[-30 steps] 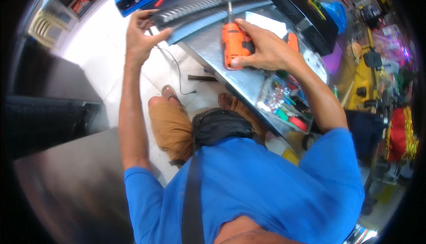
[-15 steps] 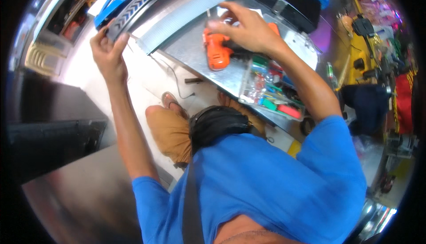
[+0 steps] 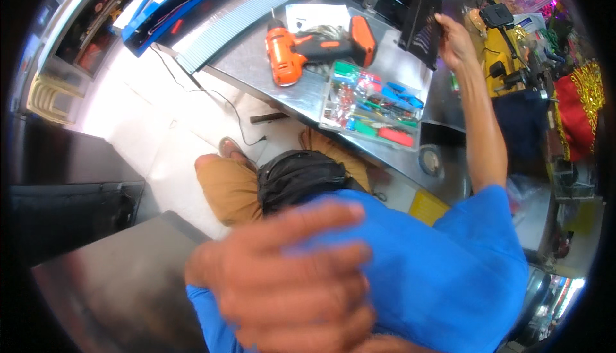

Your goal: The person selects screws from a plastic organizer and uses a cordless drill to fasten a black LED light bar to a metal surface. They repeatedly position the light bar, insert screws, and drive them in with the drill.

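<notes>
At the right side of the metal table, my right hand (image 3: pixel 455 43) grips the edge of a long dark slotted panel (image 3: pixel 425 24), which is held tilted above a white sheet and next to a black case. Close to the camera, my left hand (image 3: pixel 292 276) hovers in front of my blue shirt, blurred, its fingers loosely bent and apart with nothing visible in them. An orange and black cordless drill (image 3: pixel 285 54) lies on the table with a bit fitted. Beside it sits a clear compartment box (image 3: pixel 328 119) of colourful small parts.
A grey ribbed strip (image 3: pixel 247 22) lies along the table's left part. Beyond it stands a blue-framed housing (image 3: pixel 138 35) with its inside exposed. A black cable (image 3: pixel 239 119) trails onto the floor. A roll of tape (image 3: pixel 430 160) rests near the table's front edge; clutter fills the right.
The slotted panel has gone from my left hand at the upper left to my right hand at the right. My left hand has drawn back toward the camera, uncovering the housing.
</notes>
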### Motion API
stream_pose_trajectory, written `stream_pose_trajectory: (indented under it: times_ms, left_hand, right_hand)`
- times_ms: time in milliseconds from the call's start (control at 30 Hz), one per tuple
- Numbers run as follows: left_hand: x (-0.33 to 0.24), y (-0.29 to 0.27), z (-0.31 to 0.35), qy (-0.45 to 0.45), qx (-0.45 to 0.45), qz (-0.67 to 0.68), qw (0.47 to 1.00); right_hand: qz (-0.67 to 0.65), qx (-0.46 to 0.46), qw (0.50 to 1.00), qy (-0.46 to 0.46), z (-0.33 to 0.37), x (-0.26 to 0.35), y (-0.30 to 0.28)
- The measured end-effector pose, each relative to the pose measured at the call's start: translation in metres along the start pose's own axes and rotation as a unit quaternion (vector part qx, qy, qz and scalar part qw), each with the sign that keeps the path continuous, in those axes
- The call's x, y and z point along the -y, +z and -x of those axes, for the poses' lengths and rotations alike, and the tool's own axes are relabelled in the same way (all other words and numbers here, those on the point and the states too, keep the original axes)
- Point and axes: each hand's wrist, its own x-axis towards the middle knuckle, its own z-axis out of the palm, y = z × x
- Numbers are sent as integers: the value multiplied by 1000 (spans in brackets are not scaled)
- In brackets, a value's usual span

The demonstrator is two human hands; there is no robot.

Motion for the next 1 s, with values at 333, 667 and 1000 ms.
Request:
stream_pose_trajectory:
  times_ms: [333, 667, 1000]
  left_hand:
    - [-36, -30, 27, -88, -92, -232, 964]
    - [249, -200, 222, -386, -426, -220, 788]
    - [309, -226, 248, -431, -250, -282, 820]
  right_hand:
    - [549, -113, 828, 11, -3, -26, -76]
    - [512, 323, 754, -256, -12, -3, 228]
    - [609, 464, 568, -303, -3, -59, 332]
